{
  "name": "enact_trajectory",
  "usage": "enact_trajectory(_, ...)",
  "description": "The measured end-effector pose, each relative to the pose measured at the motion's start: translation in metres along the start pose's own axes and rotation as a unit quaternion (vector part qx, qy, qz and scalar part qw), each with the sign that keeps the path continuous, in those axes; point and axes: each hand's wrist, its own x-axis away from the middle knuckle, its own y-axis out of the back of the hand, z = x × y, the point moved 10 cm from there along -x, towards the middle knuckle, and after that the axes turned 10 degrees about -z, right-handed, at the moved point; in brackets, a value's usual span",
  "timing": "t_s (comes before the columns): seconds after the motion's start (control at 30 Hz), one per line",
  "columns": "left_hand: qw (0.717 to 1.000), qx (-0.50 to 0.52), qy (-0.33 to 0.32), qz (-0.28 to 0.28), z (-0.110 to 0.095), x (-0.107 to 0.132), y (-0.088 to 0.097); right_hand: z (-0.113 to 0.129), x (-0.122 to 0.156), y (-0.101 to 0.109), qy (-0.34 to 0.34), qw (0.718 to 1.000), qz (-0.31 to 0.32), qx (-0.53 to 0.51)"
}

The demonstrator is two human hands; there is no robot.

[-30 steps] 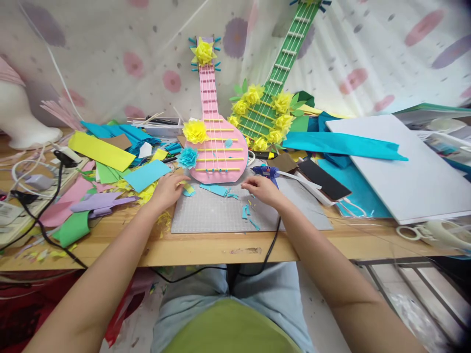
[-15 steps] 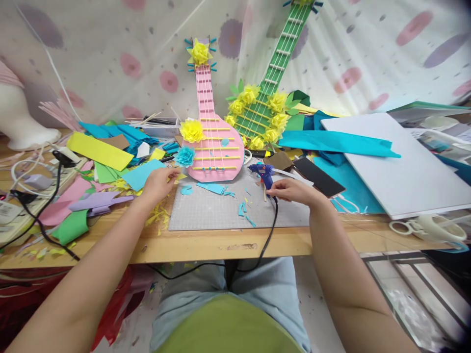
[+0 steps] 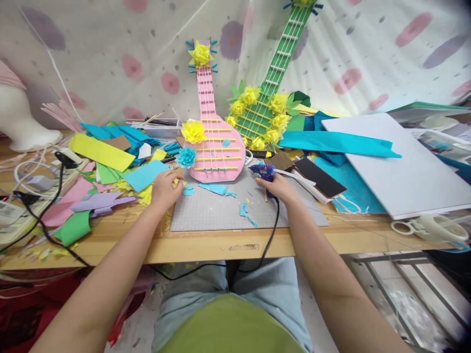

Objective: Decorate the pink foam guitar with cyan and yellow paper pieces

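My right hand (image 3: 276, 188) is closed round the handle of a blue glue gun (image 3: 263, 171) that rests on the grey cutting mat (image 3: 221, 212), its black cord running off the table edge. My left hand (image 3: 164, 188) sits at the mat's left edge, fingers curled on a small yellow paper piece (image 3: 179, 182). Just beyond both hands a pink paper guitar (image 3: 213, 132) with yellow and blue flowers leans on the wall. Blue paper scraps (image 3: 215, 189) lie on the mat between my hands.
A green paper guitar (image 3: 270, 93) with yellow flowers leans behind the pink one. Coloured paper sheets (image 3: 101, 152) and cables clutter the left. A phone (image 3: 320, 177), teal crepe paper (image 3: 334, 143) and a white board (image 3: 401, 164) lie right. Scissors (image 3: 427, 229) rest by the front right edge.
My right hand left the scraps, reached right to the glue gun and has closed on its handle. My left hand lifted slightly with the yellow piece, then settled back at the mat's edge.
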Motion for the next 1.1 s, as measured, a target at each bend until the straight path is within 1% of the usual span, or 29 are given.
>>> enact_trajectory(0.07, 0.999, 0.004, 0.022, 0.024, -0.002, 0.005, -0.008, -0.006, 0.0, -0.003, -0.033, 0.999, -0.034, 0.002)
enact_trajectory(0.13, 0.998, 0.003, 0.04, 0.043, -0.002, 0.008, -0.015, -0.009, 0.0, -0.004, -0.049, 0.997, -0.052, 0.002)
enact_trajectory(0.3, 0.995, -0.016, 0.063, 0.071, 0.008, 0.012, -0.024, -0.01, 0.002, -0.003, -0.053, 0.996, -0.07, -0.004)
enact_trajectory(0.4, 0.993, -0.01, 0.085, 0.077, 0.015, 0.013, -0.028, -0.011, 0.003, -0.002, -0.053, 0.996, -0.075, -0.008)
enact_trajectory(0.53, 0.992, 0.014, 0.102, 0.066, 0.018, 0.013, -0.029, -0.011, 0.003, 0.0, -0.055, 0.994, -0.09, -0.019)
enact_trajectory(0.63, 0.991, 0.061, 0.111, 0.054, 0.015, 0.013, -0.025, -0.013, 0.004, 0.003, -0.061, 0.993, -0.097, -0.029)
enact_trajectory(0.73, 0.977, 0.128, 0.164, 0.055, 0.02, 0.016, -0.024, -0.014, 0.005, 0.008, -0.061, 0.99, -0.119, -0.045)
enact_trajectory(0.8, 0.966, 0.159, 0.198, 0.04, 0.025, 0.018, -0.022, -0.014, 0.005, 0.012, -0.059, 0.986, -0.138, -0.065)
enact_trajectory(0.9, 0.956, 0.196, 0.216, 0.009, 0.028, 0.019, -0.02, -0.013, 0.004, 0.017, -0.056, 0.979, -0.158, -0.118)
enact_trajectory(1.0, 0.945, 0.223, 0.238, 0.0, 0.028, 0.021, -0.019, -0.011, 0.003, 0.017, -0.05, 0.971, -0.158, -0.173)
enact_trajectory(1.1, 0.944, 0.217, 0.251, -0.005, 0.027, 0.022, -0.017, -0.008, 0.004, 0.017, -0.05, 0.967, -0.153, -0.2)
